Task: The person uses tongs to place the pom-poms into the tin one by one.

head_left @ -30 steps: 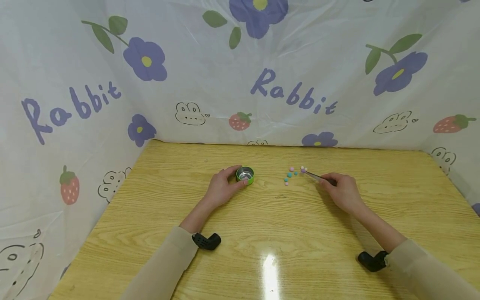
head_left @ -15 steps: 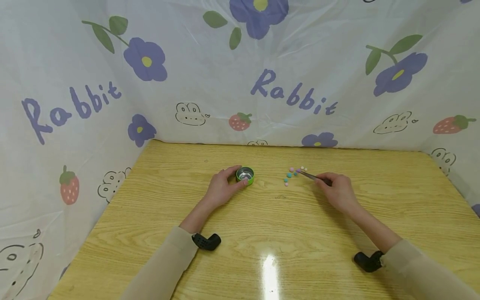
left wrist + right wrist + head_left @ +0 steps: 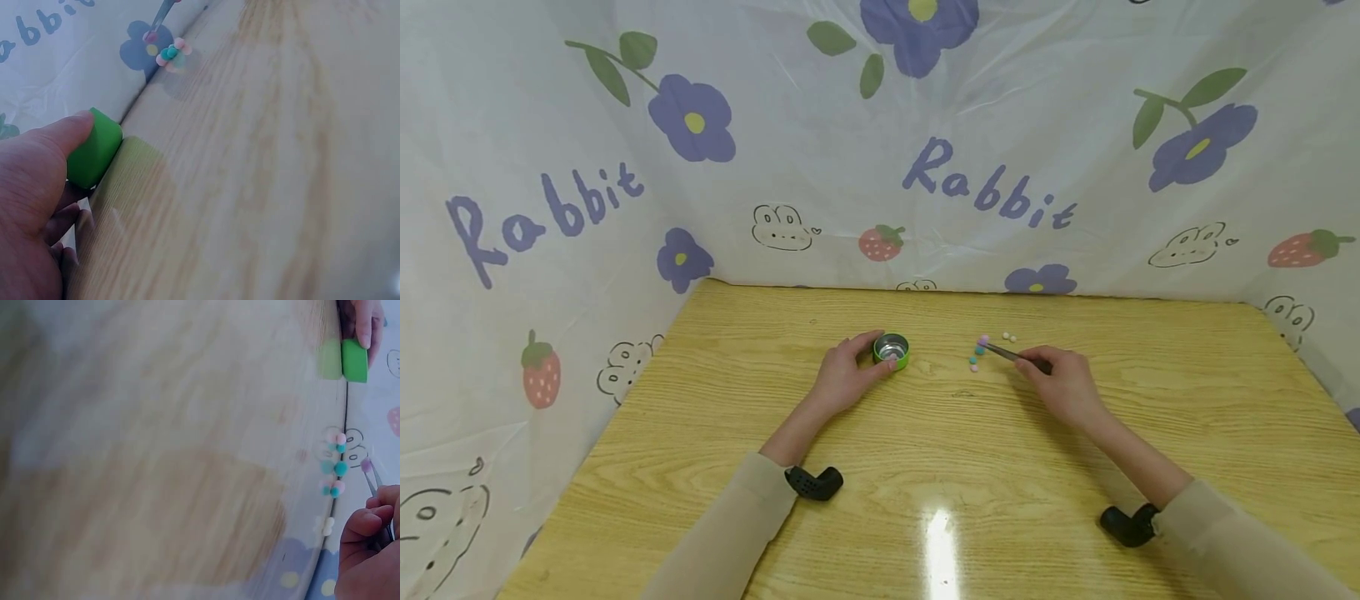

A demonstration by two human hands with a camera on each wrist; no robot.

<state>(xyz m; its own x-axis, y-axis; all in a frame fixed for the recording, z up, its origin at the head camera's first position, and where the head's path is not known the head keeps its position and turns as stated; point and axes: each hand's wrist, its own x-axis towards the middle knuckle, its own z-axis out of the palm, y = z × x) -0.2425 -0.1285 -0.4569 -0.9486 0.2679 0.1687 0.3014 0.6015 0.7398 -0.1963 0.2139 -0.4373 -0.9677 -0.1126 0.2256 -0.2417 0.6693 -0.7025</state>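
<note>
My left hand (image 3: 844, 373) holds a small green round bowl (image 3: 902, 363) with a shiny metal inside, thumb on the near side of its rim and fingers around the far side. In the left wrist view the bowl's green wall (image 3: 97, 153) stands on the table. Tweezers (image 3: 1006, 353) are pinched between the thumb and fingers of my right hand (image 3: 1066, 387). Their tips grip a small purple ball (image 3: 366, 465), raised off the table in the right wrist view. Below it lie small teal balls (image 3: 340, 468) and pink balls (image 3: 341, 438).
Two white balls (image 3: 1009, 337) lie right of the coloured ones. The wooden table (image 3: 880, 467) meets a printed cloth (image 3: 820, 167) at its back and sides. Black wrist devices (image 3: 815, 483) sit at both cuffs.
My right hand has moved left with the tweezers, carrying the purple ball from beside the white balls to over the teal and pink ones. My left hand and the bowl stay in place.
</note>
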